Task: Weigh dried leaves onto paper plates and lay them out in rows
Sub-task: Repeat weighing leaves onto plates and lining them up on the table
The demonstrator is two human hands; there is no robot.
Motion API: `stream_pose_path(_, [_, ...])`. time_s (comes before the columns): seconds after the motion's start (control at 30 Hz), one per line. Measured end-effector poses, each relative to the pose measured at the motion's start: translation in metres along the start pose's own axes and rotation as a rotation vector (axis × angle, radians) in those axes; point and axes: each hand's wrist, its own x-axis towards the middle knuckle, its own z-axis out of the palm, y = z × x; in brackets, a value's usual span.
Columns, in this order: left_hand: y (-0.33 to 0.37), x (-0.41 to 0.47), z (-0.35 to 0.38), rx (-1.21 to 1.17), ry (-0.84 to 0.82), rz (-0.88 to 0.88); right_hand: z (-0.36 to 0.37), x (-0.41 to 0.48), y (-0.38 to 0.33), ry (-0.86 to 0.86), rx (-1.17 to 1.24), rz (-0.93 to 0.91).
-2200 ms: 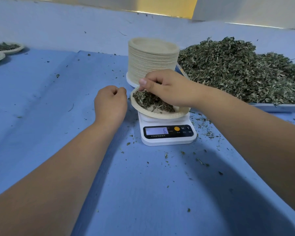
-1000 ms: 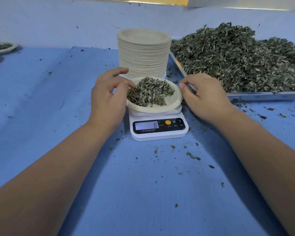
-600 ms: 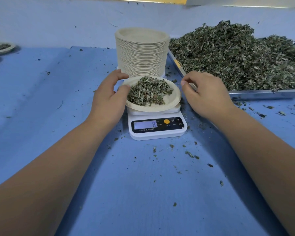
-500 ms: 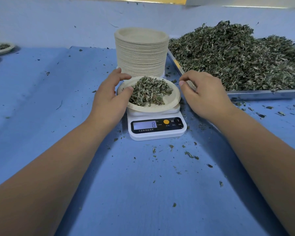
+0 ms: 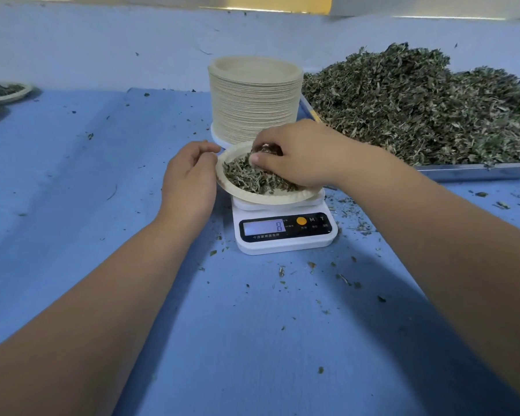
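Topping up by small pinches seems the way to do this well, letting the scale [image 5: 284, 228] settle between each; its display reads 8. The right hand [image 5: 294, 154] is cupped, fingertips bunched among the leaves [image 5: 246, 177] on the plate [image 5: 261, 198], which sits on the scale. Whether it has hold of any I cannot tell. The left hand [image 5: 189, 178], loosely curled, rests empty against the plate's rim. Those leaves look dry, shredded, grey-green, heaped loosely.

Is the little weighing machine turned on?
Yes, on. The scale's screen is lit and shows an 8, with the plate of leaves resting on it.
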Motion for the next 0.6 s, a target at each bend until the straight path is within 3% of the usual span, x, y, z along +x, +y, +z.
stream_pose_path(0.27, [-0.003,0.004,0.001,0.003,0.008,0.008,-0.006,0.006,0.001,0.336,0.183,-0.008])
stream_pose_path(0.6, [-0.006,0.006,0.002,0.015,0.008,0.020,-0.012,-0.005,0.008,0.389,0.380,0.074])
